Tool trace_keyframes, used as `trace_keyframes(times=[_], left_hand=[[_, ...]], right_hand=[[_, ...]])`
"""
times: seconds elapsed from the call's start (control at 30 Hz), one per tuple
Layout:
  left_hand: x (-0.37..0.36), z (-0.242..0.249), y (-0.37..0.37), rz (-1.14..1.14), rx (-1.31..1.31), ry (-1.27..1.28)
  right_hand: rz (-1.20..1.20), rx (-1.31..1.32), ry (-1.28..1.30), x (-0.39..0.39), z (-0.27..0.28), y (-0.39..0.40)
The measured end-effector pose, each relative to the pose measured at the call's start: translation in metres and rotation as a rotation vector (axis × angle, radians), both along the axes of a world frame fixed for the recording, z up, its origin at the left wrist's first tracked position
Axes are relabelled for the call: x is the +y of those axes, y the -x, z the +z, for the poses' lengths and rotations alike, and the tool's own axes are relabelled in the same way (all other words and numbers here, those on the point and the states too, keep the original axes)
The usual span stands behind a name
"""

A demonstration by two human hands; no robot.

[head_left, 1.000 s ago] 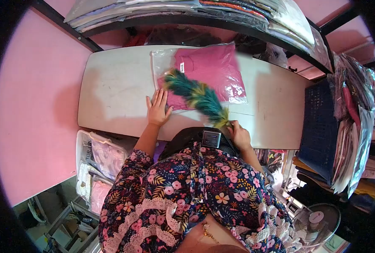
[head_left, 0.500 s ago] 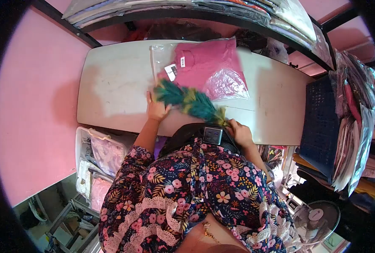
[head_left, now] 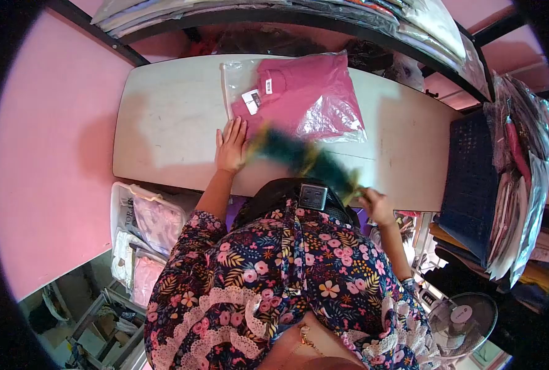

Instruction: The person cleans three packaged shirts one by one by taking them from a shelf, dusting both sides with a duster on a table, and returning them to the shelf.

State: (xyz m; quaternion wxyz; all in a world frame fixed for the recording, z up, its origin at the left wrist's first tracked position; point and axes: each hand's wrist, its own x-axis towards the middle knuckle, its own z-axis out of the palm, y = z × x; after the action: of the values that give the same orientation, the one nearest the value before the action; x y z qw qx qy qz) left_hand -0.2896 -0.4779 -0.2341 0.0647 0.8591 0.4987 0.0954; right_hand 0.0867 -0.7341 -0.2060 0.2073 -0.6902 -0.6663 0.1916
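A pink garment (head_left: 314, 83) with paper tags lies folded inside a clear plastic bag (head_left: 237, 77) on the pale table (head_left: 163, 123). My left hand (head_left: 231, 147) rests flat on the table by the bag's lower left corner, fingers spread. My right hand (head_left: 376, 205), at the table's front edge, is closed around the end of a green and yellow feather duster (head_left: 302, 154). Motion smears the duster, which stretches leftward from that hand, just below the bag and partly overlapping its lower edge.
Above the table's back runs a shelf (head_left: 286, 21) stacked with bagged garments. To the right stands a dark blue basket (head_left: 469, 179) beside more bagged clothes. A white bin (head_left: 123, 213) with packed garments is at the lower left, and a fan (head_left: 462, 320) at the lower right.
My right hand has moved right, drawing the duster with it. The left hand's fingers now lie flatter and more fully in view. The bag sits slightly higher.
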Motion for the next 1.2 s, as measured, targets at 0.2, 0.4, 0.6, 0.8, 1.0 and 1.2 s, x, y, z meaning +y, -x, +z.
trace_keyframes(times=[0.2,0.4,0.6,0.8,1.0,1.2], left_hand=[[-0.001,-0.003,-0.001,0.010,-0.006,-0.030],[0.000,-0.004,0.000,0.013,-0.006,-0.025],[0.000,-0.005,0.001,0.023,0.007,-0.030],[0.000,-0.007,-0.004,0.041,0.059,-0.037],[-0.003,-0.006,-0.008,0.041,0.042,-0.080],[-0.002,-0.008,-0.008,0.020,0.025,-0.113]], right_hand=[[-0.360,-0.040,0.213,-0.060,-0.027,-0.056],[-0.736,-0.170,0.103,-0.105,-0.043,-0.095],[-0.492,0.111,-0.357,-0.001,-0.033,-0.005],[-0.315,-0.037,0.072,0.064,-0.018,0.017],[-0.518,-0.117,0.010,0.111,0.051,0.009],[0.036,-0.140,0.107,0.152,0.087,0.057]])
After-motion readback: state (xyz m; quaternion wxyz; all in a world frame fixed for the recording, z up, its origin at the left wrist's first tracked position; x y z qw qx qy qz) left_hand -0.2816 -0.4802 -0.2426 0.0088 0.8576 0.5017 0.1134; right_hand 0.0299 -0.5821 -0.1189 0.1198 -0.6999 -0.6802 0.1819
